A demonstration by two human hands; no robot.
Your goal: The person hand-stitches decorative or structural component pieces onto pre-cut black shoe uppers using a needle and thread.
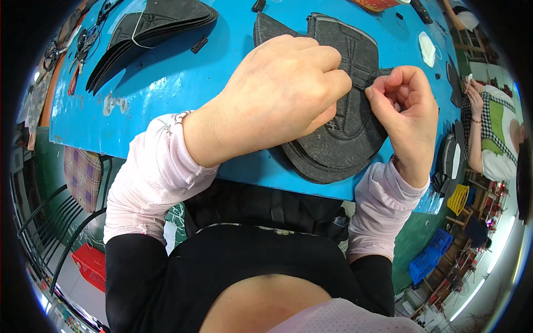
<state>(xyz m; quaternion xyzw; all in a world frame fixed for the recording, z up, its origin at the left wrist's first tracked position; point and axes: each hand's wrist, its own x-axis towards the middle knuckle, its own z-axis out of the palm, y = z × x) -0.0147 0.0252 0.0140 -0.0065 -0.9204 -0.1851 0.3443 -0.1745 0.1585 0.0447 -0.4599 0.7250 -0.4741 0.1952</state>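
A stack of dark grey felt shoe uppers (333,152) with stitched seams lies before me near the table's front edge. My left hand (288,83) is closed in a fist over the stack's left side. Its fingertips are turned away, so whatever it grips is hidden. At the stack's right edge, my right hand (405,108) pinches thumb against fingers beside a dark strap-like part. What sits in that pinch is too small to make out. Farther left lies another bundle of similar felt pieces (161,25), tied with a thin white band.
Small black pieces (200,44) lie on the blue table (239,166). A white mask-like item (427,50) and a red bowl (380,3) are at the far right. Another person (494,122) works at right. A chair with a plaid cushion (82,177) stands left; crates (430,256) sit below right.
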